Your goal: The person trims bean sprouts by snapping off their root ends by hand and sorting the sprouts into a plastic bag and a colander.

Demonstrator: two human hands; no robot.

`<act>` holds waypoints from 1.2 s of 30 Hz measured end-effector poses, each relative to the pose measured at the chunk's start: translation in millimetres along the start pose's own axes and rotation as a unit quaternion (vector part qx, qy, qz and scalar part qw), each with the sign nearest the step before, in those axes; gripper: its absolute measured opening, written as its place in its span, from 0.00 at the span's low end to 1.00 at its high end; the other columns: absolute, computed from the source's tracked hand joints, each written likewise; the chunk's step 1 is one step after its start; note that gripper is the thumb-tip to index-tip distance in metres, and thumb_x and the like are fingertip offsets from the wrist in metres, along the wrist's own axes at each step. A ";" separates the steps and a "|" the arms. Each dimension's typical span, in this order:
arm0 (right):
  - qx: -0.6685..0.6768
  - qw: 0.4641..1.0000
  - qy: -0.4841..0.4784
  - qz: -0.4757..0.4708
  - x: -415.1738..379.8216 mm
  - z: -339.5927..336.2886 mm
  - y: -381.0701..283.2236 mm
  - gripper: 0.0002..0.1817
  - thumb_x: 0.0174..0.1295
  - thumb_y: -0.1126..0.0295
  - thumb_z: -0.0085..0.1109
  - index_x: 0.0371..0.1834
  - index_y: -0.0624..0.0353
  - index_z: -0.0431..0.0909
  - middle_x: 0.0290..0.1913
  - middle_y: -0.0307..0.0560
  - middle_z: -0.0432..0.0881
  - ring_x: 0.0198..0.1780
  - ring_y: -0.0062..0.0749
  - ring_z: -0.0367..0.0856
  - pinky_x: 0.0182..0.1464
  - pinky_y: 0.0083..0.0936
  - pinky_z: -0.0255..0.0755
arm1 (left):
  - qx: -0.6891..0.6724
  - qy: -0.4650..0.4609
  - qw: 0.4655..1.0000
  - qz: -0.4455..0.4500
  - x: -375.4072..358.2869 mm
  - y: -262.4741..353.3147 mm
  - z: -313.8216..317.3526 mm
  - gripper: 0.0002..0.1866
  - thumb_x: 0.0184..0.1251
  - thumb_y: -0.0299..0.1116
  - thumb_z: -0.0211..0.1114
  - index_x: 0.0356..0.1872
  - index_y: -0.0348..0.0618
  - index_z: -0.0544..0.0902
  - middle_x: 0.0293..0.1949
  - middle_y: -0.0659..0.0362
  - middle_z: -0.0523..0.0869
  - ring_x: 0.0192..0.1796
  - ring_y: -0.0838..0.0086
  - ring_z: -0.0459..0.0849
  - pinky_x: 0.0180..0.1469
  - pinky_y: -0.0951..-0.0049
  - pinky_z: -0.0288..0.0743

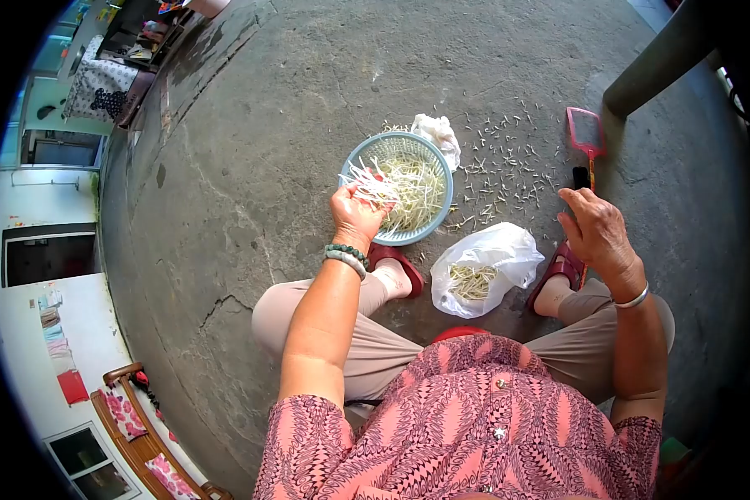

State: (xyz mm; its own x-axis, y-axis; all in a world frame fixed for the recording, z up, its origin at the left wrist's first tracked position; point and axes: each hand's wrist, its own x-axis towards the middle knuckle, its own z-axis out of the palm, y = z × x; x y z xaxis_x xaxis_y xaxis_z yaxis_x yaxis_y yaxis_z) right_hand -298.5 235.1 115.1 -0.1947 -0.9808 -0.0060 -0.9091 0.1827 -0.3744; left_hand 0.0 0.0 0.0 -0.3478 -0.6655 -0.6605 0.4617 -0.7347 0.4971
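Observation:
My left hand is over a blue plastic basket, its fingers closed round a bunch of white bean sprouts. Loose bean sprouts fill much of the basket beneath it. My right hand hovers at the right, above my right foot, with thumb and fingers apart and nothing visible in it. Between my feet sits a white plastic bag, its mouth open, with yellowish sprouts inside. Part of my left fingers is hidden by the sprouts.
Sprout scraps are scattered over the concrete floor. A crumpled white bag touches the basket's far side. A pink fly swatter lies near a dark post. A wooden bench stands far left.

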 end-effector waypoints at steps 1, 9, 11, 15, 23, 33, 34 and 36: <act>-0.003 1.000 -0.002 0.002 0.0 -0.7 -0.6 0.16 0.58 0.73 0.59 0.49 0.65 0.75 0.38 0.55 0.79 0.40 0.49 0.80 0.43 0.37 0.75 | 0.005 -0.010 1.000 0.001 -2.1 -0.2 0.7 0.30 0.61 0.44 0.43 0.64 0.45 0.69 0.65 0.50 0.72 0.68 0.53 0.66 0.68 0.42 0.48; -0.012 1.000 -0.007 -0.003 1.9 3.5 -2.6 0.16 0.58 0.72 0.60 0.49 0.65 0.75 0.37 0.54 0.78 0.39 0.47 0.80 0.41 0.36 0.75 | -0.014 -0.024 1.000 0.011 -1.9 5.0 3.7 0.27 0.62 0.45 0.43 0.59 0.43 0.71 0.60 0.47 0.74 0.62 0.51 0.71 0.65 0.41 0.53; -0.025 1.000 -0.005 -0.012 1.5 3.5 -2.0 0.16 0.59 0.71 0.61 0.49 0.64 0.76 0.36 0.52 0.78 0.37 0.44 0.82 0.39 0.34 0.76 | -0.024 -0.029 0.999 0.013 -1.9 4.6 3.1 0.27 0.64 0.47 0.42 0.59 0.43 0.71 0.60 0.45 0.74 0.62 0.49 0.71 0.63 0.40 0.55; -0.027 0.999 -0.014 -0.010 1.2 2.8 -2.9 0.16 0.58 0.71 0.61 0.49 0.64 0.76 0.35 0.52 0.78 0.36 0.44 0.81 0.38 0.34 0.76 | -0.017 -0.032 0.999 0.019 -3.1 4.9 1.4 0.29 0.68 0.53 0.39 0.59 0.43 0.70 0.59 0.44 0.74 0.61 0.49 0.71 0.60 0.40 0.57; -0.024 0.999 -0.025 -0.021 0.6 2.4 -3.1 0.16 0.58 0.71 0.61 0.49 0.63 0.76 0.34 0.52 0.78 0.36 0.44 0.81 0.39 0.34 0.76 | -0.041 -0.039 0.998 0.018 -2.0 2.9 -1.4 0.33 0.69 0.59 0.36 0.60 0.43 0.70 0.59 0.44 0.73 0.62 0.48 0.70 0.61 0.42 0.58; -0.027 0.998 -0.057 -0.005 -0.4 3.4 -4.5 0.16 0.58 0.72 0.60 0.49 0.66 0.76 0.38 0.54 0.79 0.38 0.46 0.80 0.42 0.34 0.75 | -0.081 -0.044 0.993 0.070 28.6 -3.2 -27.0 0.27 0.70 0.53 0.43 0.57 0.42 0.71 0.55 0.49 0.75 0.57 0.55 0.71 0.62 0.46 0.59; -0.027 0.998 -0.057 -0.006 -0.9 4.9 -3.7 0.16 0.58 0.72 0.60 0.49 0.65 0.76 0.38 0.54 0.79 0.38 0.46 0.80 0.42 0.34 0.75 | -0.077 -0.046 0.993 0.080 34.4 -2.7 -32.1 0.26 0.70 0.52 0.43 0.57 0.42 0.71 0.54 0.50 0.75 0.56 0.56 0.72 0.62 0.46 0.59; -0.027 0.998 -0.056 -0.015 -0.2 7.6 -2.5 0.16 0.58 0.71 0.60 0.49 0.65 0.76 0.38 0.54 0.79 0.37 0.46 0.80 0.41 0.34 0.75 | -0.038 -0.027 0.997 0.069 34.2 -0.4 -34.0 0.26 0.70 0.51 0.45 0.56 0.40 0.71 0.51 0.53 0.75 0.54 0.63 0.72 0.64 0.49 0.57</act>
State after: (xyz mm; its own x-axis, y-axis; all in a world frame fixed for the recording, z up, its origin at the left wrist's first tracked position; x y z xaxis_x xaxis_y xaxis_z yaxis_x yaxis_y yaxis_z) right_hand -293.4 234.4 109.1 -0.1270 -0.9868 -0.1002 -0.9328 0.1531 -0.3263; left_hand 15.6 -18.0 -42.0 -0.3196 -0.7666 -0.5569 0.5676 -0.6255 0.5353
